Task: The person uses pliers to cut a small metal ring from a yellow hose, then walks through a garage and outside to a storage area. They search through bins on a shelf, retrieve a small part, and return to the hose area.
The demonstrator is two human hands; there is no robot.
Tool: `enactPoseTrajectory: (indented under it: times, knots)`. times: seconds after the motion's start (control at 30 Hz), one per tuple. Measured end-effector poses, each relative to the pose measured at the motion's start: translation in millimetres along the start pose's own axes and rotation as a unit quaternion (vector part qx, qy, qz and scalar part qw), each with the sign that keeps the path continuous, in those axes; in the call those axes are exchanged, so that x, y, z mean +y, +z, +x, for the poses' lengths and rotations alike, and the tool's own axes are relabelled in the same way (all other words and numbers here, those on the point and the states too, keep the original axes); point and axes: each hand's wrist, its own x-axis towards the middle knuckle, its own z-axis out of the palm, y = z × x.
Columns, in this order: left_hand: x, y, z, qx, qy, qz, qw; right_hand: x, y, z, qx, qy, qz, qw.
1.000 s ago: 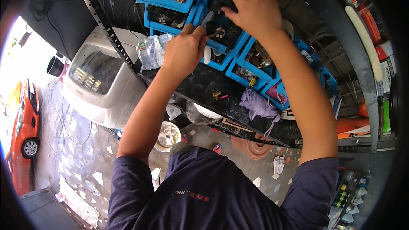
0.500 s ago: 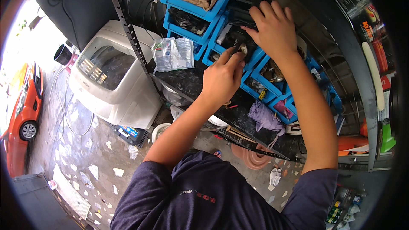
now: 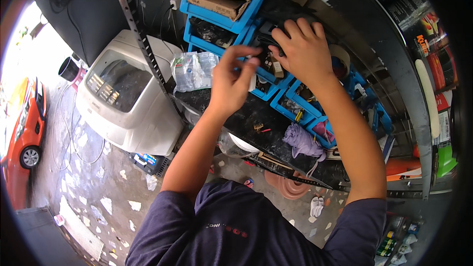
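My right hand is over a blue bin, its fingers curled over a black item whose kind I cannot make out. Slightly blurred, my left hand is at the bin's left side, index finger and thumb apart, with nothing clearly held. Small loose parts and a little brown cardboard piece lie in the bin between the hands. A clear, printed plastic packet sits just left of my left hand.
Stacked blue bins rise at the back. A purple cloth and a small brass-coloured part lie on the black shelf. A perforated metal post and a white washing machine stand at left.
My left hand has drawn back to the left from inside the bin, and its fingers have spread. The right hand has shifted slightly left and down, fingers now more curled around the black item.
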Motion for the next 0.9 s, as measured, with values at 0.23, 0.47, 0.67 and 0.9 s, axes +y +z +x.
enactPoseTrajectory:
  times: [0.23, 0.47, 0.67, 0.9]
  knots:
    - [4.5, 4.6, -12.8, -0.090, 0.037, 0.404, 0.909, 11.2, 3.0, 4.4, -0.015, -0.006, -0.053, 0.998]
    - [10.9, 38.6, -18.3, -0.156, -0.058, 0.421, 0.892, 18.3, 0.0, 12.8, 0.086, -0.034, -0.094, 0.991]
    - [2.1, 62.8, -19.5, -0.229, -0.032, 0.240, 0.943, 15.1, -4.2, 13.9, 0.048, -0.029, -0.077, 0.995]
    - [11.1, 42.4, -46.4, -0.184, -0.056, 0.248, 0.950, -2.9, -8.2, -10.8, -0.060, 0.018, 0.018, 0.998]
